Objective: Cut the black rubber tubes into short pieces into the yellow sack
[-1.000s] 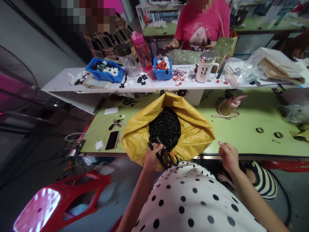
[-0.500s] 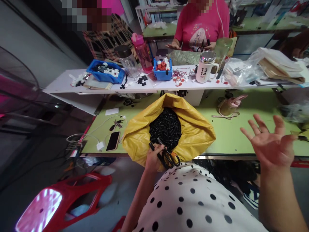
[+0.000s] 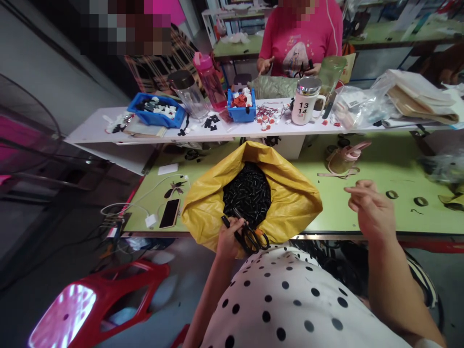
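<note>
My left hand [image 3: 228, 238] is closed on a pair of black-handled scissors [image 3: 254, 239] at the near rim of an open yellow bag [image 3: 293, 205]. A short black rod-like piece [image 3: 225, 222] sticks out beside its fingers. Many small black tube-like pieces [image 3: 247, 191] fill the inside of the bag, which leans at the table edge against the dotted clothing. Away to the right, my right hand [image 3: 375, 212] hovers with its fingers curled together and the index finger pointing left. Nothing shows in it.
On the green table [image 3: 308, 164] lie a phone [image 3: 169, 213], keys [image 3: 175, 188], a pink-lidded bottle [image 3: 342, 157] and tape rings. The white shelf [image 3: 217, 131] holds blue bins [image 3: 156, 110], a mug [image 3: 305, 104] and bottles. Two people sit opposite. A red stool [image 3: 108, 295] stands lower left.
My right hand has moved left and gone from spread, palm showing, to curled fingers. My left hand keeps the scissors at the bag. The person opposite in pink has drawn one hand in.
</note>
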{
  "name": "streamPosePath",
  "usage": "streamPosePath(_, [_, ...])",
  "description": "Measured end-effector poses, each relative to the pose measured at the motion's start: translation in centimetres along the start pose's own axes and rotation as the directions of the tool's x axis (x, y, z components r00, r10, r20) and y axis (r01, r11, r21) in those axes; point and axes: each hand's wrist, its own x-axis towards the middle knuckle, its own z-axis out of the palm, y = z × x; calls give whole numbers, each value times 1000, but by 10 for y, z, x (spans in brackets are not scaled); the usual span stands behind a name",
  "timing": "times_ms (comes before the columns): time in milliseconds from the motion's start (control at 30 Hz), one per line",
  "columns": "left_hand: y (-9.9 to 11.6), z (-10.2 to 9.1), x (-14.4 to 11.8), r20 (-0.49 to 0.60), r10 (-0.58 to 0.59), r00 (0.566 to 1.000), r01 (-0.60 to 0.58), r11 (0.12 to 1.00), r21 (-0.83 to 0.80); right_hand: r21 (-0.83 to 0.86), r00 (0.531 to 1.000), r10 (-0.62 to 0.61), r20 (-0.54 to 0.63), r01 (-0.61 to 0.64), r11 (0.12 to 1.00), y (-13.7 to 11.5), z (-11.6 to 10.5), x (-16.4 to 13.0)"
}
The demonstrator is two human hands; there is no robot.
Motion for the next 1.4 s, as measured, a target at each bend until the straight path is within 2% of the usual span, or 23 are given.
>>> streamPosePath(67, [0,0,0,7,4,1000,-5,1000,8,-53,981,-3,192,14,999,-6,-2,2])
streamPosePath(100, [0,0,0,9,5,1000,-5,1000,12,-75,947,26,321,-2,997,-10,-1,2])
streamPosePath(167, [1,-1,0,7,9,1000,-9,1000,12,-129,818,84,568,-13,992,-17,4,2])
streamPosePath(200, [1,-1,0,5,10,1000,-10,1000,10,-154,771,87,631,14,988,-19,9,0])
streamPosePath(233, [1,-1,0,0,8,1000,-8,1000,8,-172,767,66,638,58,983,-19,15,-1])
streamPosePath(267, [2,0,0,-4,5,1000,-5,1000,6,-180,802,26,597,102,978,-17,23,-4])
streamPosePath(333, [2,1,0,-6,-8,1000,8,1000,5,-171,909,-38,414,119,978,-5,41,-13])
streamPosePath(367, [2,1,0,-8,-12,1000,12,1000,5,-141,939,-16,343,68,988,4,52,-19])
streamPosePath(433, [2,2,0,-10,-10,1000,10,1000,3,-68,940,160,301,-146,987,25,74,-36])
streamPosePath(500, [2,3,1,-12,-4,1000,4,1000,-1,0,884,358,301,-375,927,46,96,-55])
streamPosePath(533, [2,3,1,-13,-1,1000,1,1000,-5,36,836,447,318,-482,876,55,106,-64])
streamPosePath(600, [2,3,1,-11,-1,1000,1,1000,-12,80,774,532,343,-588,805,68,124,-80])
streamPosePath(733, [2,3,0,-4,5,1000,-5,1000,-21,87,740,562,369,-629,772,76,142,-90])
streamPosePath(833, [2,2,0,-8,11,1000,-12,1000,-20,87,720,575,388,-650,755,76,142,-81])
streamPosePath(900, [2,1,0,-11,8,1000,-8,1000,-20,75,678,582,449,-678,731,76,140,-73])
streamPosePath(1000, [2,0,0,-10,-3,1000,3,1000,-16,23,596,575,561,-705,709,79,138,-68])
streamPosePath(1033, [2,-1,1,-9,-5,1000,5,1000,-14,12,554,583,594,-731,682,82,139,-68])
streamPosePath(1133, [2,-2,2,9,1,1000,-1,1000,-1,9,392,612,686,-847,532,93,146,-77])
streamPosePath(1167, [2,-2,2,14,5,1000,-5,1000,5,12,353,612,707,-872,490,97,149,-81])
streamPosePath(1200, [1,-2,2,18,8,1000,-8,1000,12,19,338,609,718,-883,468,100,152,-84])
streamPosePath(1233, [1,-3,2,21,10,1000,-10,1000,18,33,345,606,717,-885,465,103,155,-87])
streamPosePath(1300, [0,-4,3,20,14,1000,-14,1000,22,73,392,598,699,-871,485,103,157,-88])
streamPosePath(1400, [-1,-5,2,19,21,1000,-21,1000,3,121,538,516,667,-761,637,91,153,-72])
